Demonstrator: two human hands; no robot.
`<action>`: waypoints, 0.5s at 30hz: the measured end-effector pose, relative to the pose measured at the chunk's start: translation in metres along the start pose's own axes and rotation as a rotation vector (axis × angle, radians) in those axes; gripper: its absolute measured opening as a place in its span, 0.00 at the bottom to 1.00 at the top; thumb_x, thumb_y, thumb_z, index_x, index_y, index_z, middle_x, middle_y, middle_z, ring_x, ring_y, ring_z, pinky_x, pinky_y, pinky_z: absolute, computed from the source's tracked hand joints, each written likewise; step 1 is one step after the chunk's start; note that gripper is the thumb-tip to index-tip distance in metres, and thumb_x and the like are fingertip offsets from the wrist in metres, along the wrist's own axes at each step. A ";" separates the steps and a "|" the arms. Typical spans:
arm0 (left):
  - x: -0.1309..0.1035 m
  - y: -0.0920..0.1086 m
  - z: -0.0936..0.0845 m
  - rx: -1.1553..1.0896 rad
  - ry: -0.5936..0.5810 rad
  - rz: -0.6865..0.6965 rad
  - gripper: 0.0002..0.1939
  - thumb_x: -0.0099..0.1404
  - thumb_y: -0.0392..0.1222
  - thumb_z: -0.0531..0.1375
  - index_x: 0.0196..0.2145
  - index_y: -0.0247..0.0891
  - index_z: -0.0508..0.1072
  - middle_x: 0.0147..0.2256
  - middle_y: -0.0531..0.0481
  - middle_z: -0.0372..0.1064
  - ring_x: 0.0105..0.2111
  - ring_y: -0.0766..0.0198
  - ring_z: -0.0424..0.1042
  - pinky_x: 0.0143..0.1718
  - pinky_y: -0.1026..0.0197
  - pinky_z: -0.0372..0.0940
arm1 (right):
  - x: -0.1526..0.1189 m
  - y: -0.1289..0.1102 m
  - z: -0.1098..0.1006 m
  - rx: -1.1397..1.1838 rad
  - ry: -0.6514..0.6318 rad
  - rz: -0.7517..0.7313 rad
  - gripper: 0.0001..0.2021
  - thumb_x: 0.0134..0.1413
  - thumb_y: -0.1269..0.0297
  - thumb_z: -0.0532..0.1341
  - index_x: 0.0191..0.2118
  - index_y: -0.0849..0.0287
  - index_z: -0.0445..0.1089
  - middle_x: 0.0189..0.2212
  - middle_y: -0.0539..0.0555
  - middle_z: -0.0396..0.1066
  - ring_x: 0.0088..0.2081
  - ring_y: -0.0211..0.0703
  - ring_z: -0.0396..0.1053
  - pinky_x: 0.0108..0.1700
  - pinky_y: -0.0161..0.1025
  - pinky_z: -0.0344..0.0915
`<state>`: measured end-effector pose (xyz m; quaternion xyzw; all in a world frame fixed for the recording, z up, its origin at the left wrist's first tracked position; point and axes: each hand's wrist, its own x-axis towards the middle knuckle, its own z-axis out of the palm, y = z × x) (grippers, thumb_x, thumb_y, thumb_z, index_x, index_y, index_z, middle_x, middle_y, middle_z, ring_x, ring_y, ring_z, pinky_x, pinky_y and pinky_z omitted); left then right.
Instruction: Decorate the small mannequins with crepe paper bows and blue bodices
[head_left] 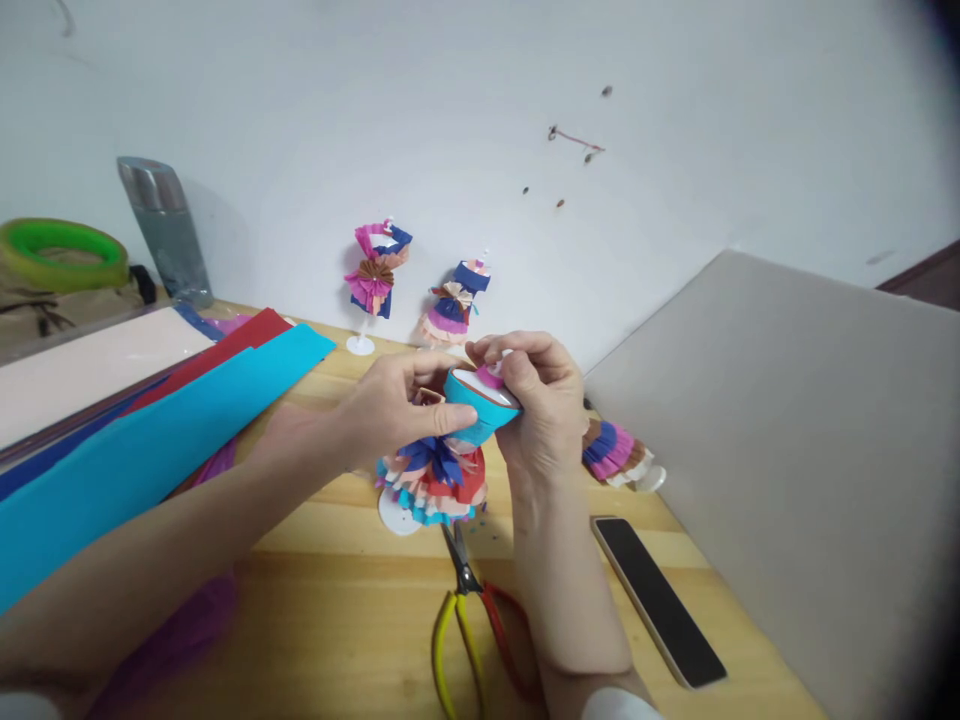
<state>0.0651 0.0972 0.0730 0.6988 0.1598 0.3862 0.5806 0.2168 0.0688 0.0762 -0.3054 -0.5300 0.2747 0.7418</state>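
Between my hands is a miniature dress form point(480, 410) dressed in crepe paper, tilted with its white top towards me. A turquoise band wraps its upper part. Lower down come a blue paper bow and ruffles in red, peach, white and turquoise, above a round white base. My left hand point(405, 405) holds it from the left, thumb pressed on the turquoise band. My right hand point(544, 400) grips the top from the right, its thumb and fingers around the pink-and-white knob. Yellow-and-red-handled scissors point(466, 580) lie just below, blades partly apart, one handle partly behind my right forearm.
Two dressed forms point(373, 285) point(457, 305) stand by the wall; another form point(619, 452) lies at right beside a grey panel point(787, 430). A phone point(660, 600) rests at front right. Crepe paper sheets point(187, 420), a bottle point(169, 235) and green tape point(64, 255) are at left.
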 end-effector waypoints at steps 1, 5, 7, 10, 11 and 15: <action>-0.001 0.002 0.001 -0.017 -0.006 -0.021 0.12 0.56 0.36 0.63 0.40 0.34 0.74 0.31 0.50 0.76 0.32 0.62 0.77 0.34 0.61 0.72 | 0.000 -0.001 0.000 -0.008 -0.012 0.013 0.11 0.40 0.55 0.73 0.27 0.52 0.74 0.24 0.46 0.74 0.31 0.38 0.72 0.38 0.38 0.73; -0.003 0.005 0.004 -0.027 0.004 -0.057 0.07 0.56 0.35 0.63 0.35 0.35 0.73 0.27 0.52 0.75 0.27 0.64 0.75 0.29 0.63 0.71 | 0.000 -0.002 0.001 -0.039 -0.064 0.030 0.12 0.41 0.52 0.72 0.28 0.52 0.74 0.26 0.47 0.75 0.32 0.40 0.74 0.39 0.40 0.73; -0.003 0.005 0.006 -0.021 0.032 -0.037 0.08 0.55 0.36 0.63 0.35 0.34 0.74 0.26 0.51 0.75 0.26 0.64 0.75 0.28 0.63 0.71 | 0.000 -0.003 -0.001 -0.032 -0.103 0.032 0.12 0.45 0.50 0.70 0.31 0.51 0.76 0.29 0.49 0.77 0.35 0.42 0.75 0.41 0.43 0.73; -0.003 0.005 0.006 -0.011 0.127 0.009 0.15 0.55 0.37 0.64 0.42 0.34 0.75 0.34 0.47 0.78 0.32 0.61 0.77 0.33 0.60 0.73 | 0.001 -0.004 -0.007 -0.029 -0.193 0.025 0.18 0.50 0.46 0.65 0.41 0.52 0.78 0.36 0.53 0.79 0.42 0.47 0.76 0.47 0.47 0.72; -0.003 0.006 0.005 -0.008 0.163 0.028 0.18 0.55 0.38 0.65 0.44 0.34 0.75 0.37 0.46 0.78 0.34 0.60 0.77 0.35 0.59 0.74 | 0.002 -0.004 -0.009 -0.043 -0.227 0.012 0.19 0.51 0.46 0.65 0.44 0.52 0.77 0.39 0.54 0.79 0.44 0.48 0.75 0.49 0.48 0.72; -0.001 0.007 -0.002 0.009 0.224 0.096 0.17 0.56 0.40 0.65 0.43 0.35 0.77 0.38 0.46 0.79 0.36 0.60 0.78 0.38 0.60 0.73 | 0.006 -0.002 -0.022 -0.131 -0.343 -0.048 0.18 0.47 0.55 0.70 0.46 0.51 0.77 0.47 0.53 0.77 0.49 0.46 0.73 0.55 0.46 0.68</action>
